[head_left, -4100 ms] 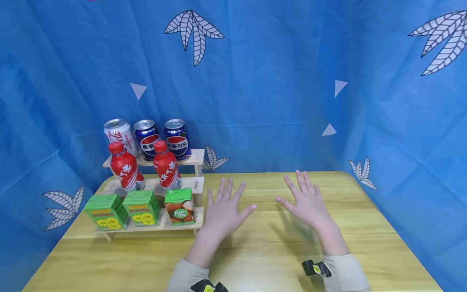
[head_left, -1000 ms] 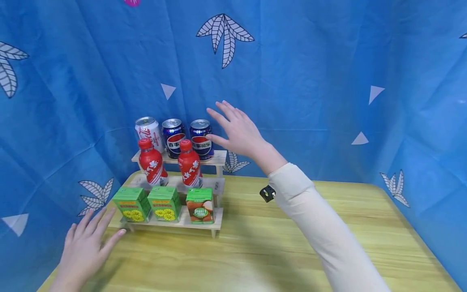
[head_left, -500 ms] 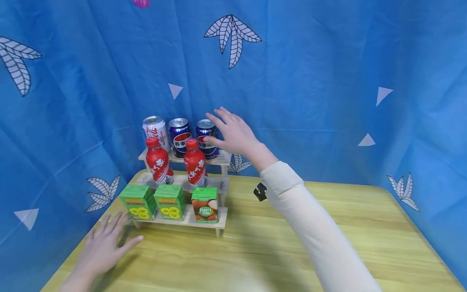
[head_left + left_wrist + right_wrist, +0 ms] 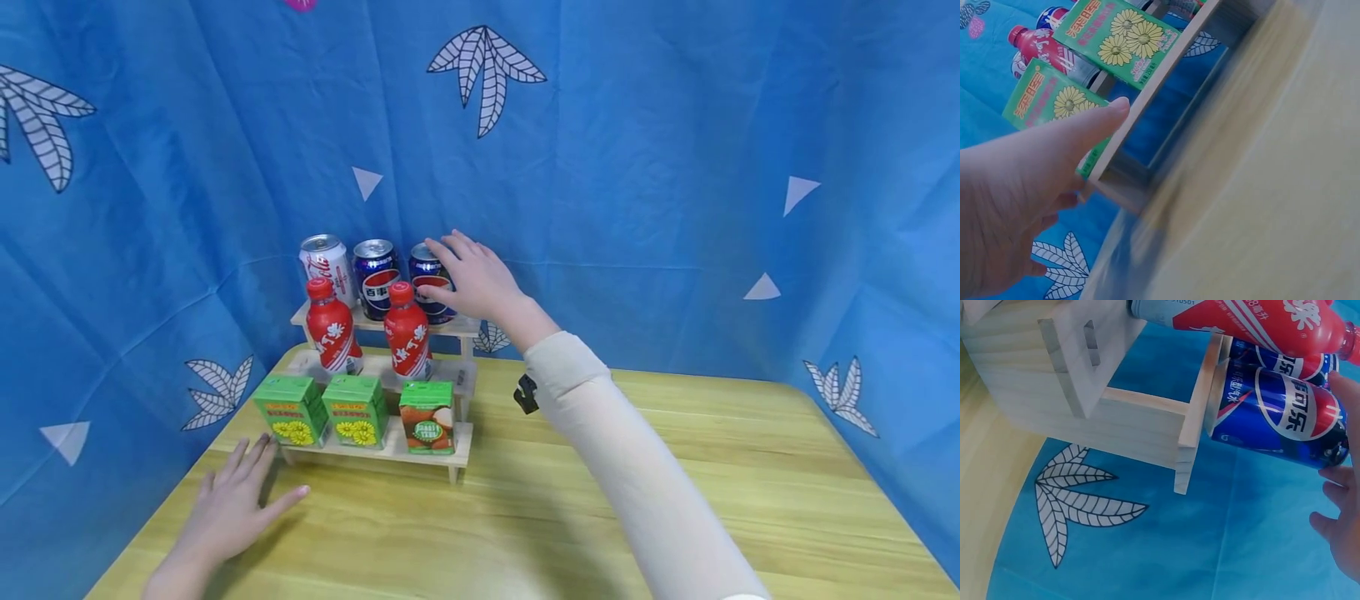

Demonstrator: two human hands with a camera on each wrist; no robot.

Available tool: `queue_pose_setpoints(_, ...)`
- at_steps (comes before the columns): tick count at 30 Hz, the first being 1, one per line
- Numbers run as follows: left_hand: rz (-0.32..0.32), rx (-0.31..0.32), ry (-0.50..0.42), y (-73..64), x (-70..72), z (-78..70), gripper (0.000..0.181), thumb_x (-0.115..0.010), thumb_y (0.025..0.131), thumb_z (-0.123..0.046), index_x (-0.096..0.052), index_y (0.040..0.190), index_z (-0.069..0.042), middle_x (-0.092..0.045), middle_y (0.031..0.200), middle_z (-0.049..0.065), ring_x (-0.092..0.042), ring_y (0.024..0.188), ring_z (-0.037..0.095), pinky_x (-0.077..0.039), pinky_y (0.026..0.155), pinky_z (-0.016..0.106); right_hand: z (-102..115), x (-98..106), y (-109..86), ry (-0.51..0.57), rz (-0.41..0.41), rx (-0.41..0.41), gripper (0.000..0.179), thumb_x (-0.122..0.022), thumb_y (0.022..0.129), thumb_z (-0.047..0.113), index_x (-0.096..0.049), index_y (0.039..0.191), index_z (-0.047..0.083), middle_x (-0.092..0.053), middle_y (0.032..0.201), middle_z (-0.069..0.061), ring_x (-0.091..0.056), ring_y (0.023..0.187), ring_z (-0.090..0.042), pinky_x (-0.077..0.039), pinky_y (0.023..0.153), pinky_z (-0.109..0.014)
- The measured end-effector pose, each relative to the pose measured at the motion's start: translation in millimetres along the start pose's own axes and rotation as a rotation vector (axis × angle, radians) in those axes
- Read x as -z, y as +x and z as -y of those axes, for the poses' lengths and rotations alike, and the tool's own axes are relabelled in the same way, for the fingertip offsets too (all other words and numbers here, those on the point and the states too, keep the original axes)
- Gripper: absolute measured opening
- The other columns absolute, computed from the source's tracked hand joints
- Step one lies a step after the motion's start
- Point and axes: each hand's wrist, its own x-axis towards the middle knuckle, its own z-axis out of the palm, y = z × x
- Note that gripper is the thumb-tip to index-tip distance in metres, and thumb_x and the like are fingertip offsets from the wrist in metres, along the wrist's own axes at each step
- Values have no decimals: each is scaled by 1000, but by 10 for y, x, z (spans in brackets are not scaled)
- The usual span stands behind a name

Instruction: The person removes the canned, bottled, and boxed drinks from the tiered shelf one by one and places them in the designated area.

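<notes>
A three-step wooden shelf carries drinks. My right hand reaches to the right-hand blue Pepsi can on the top step, its thumb across the can's front and its fingers by the lid. In the right wrist view the fingertips lie right at the top end of that can, not curled round it. My left hand is held low beside the shelf's front left corner, fingers and thumb spread, with nothing in it. Nearest to it stands a green juice carton with yellow flowers.
Another Pepsi can and a white Coca-Cola can share the top step. Two red bottles stand on the middle step. A second flower carton and a brown-and-green carton fill the bottom one. A blue curtain hangs behind the table.
Both hands started spread over the table; the right went up to the right-hand Pepsi can, the left moved out to the shelf's left. Lately the right has lowered closer onto the can.
</notes>
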Motion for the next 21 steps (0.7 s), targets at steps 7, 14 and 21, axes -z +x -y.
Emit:
queue_pose_setpoints(7,-7,12,-16,-15,-1,-17,96,-51,89,-68,-27,152,0,-24,159,23,-14,147,48,-13,102,83,17,-87,43,73,-26,-20,77,-54,92,59,-29,154,22,-35,157,-8,-24,150,-26,-27,122,-47)
queue_pose_setpoints(14,-30,-3,-14,-14,-13,5,94,-52,89,-66,-29,151,0,-28,157,23,-17,148,45,-13,107,79,32,-200,74,131,-87,-32,75,-58,93,53,-30,153,19,-37,156,-10,-32,147,-27,-32,120,-46)
queue_pose_setpoints(21,-40,-6,-13,6,-44,27,93,-52,89,-67,-31,151,-1,-30,157,23,-17,148,44,-10,108,78,35,-247,89,171,-123,-51,79,-62,92,50,-27,154,16,-42,150,-9,-43,138,-25,-39,116,-42)
